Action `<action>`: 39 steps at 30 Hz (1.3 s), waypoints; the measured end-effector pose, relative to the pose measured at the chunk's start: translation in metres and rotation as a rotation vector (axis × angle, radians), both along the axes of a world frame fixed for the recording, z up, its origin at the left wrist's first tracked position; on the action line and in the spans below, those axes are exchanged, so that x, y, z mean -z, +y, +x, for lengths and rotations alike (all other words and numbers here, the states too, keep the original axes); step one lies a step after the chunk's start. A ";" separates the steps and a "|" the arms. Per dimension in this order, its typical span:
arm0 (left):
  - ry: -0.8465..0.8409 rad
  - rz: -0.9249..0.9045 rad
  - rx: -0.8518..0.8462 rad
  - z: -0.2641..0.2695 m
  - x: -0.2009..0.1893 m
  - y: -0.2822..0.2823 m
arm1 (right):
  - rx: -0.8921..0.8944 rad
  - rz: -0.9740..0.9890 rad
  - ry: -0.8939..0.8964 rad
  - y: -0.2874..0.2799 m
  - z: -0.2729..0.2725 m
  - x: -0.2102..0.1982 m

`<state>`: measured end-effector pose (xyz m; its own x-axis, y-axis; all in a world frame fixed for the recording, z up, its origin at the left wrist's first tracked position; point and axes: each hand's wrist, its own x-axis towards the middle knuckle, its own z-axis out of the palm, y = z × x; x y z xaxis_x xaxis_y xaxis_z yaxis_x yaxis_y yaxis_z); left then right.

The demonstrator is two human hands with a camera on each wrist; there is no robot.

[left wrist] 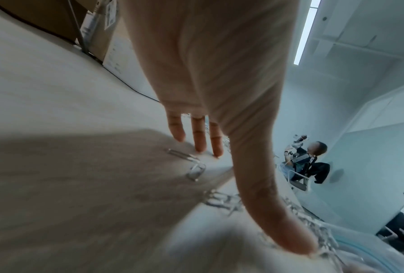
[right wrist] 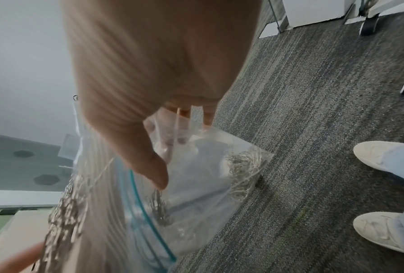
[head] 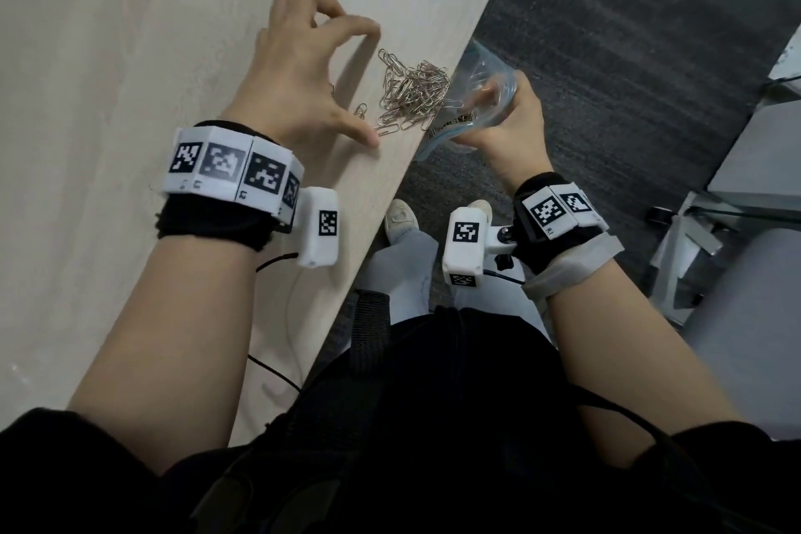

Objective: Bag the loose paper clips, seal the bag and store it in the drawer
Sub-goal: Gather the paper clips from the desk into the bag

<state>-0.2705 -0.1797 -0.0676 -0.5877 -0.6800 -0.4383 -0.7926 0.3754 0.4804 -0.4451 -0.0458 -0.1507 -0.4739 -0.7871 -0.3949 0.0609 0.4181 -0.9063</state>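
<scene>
My left hand [head: 303,69] spread, cupped behind heap of silver wire paper clips [head: 416,89] at pale wooden table [head: 108,56] edge. Right hand [head: 507,121] grips clear blue-zip plastic bag [right wrist: 208,175], mouth at edge, clips inside.

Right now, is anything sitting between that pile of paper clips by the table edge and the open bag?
Nothing visible does. The pile of paper clips lies at the table edge, and the right hand holds the bag open just past it. The left hand is on the pile's far side, cupped.
</scene>
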 end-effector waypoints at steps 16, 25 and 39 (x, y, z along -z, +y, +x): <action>0.314 0.027 0.055 -0.038 0.027 0.021 | 0.021 -0.015 -0.016 0.000 0.000 0.000; 0.364 0.023 0.071 -0.041 0.023 0.027 | 0.020 -0.015 -0.012 0.002 0.001 0.000; 0.234 0.034 -0.301 0.031 0.017 0.010 | -0.008 -0.009 0.007 0.005 0.003 -0.003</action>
<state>-0.2390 -0.1693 -0.0849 -0.4506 -0.8249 -0.3412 -0.7321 0.1228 0.6700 -0.4424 -0.0407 -0.1475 -0.4704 -0.7942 -0.3846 0.0513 0.4105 -0.9104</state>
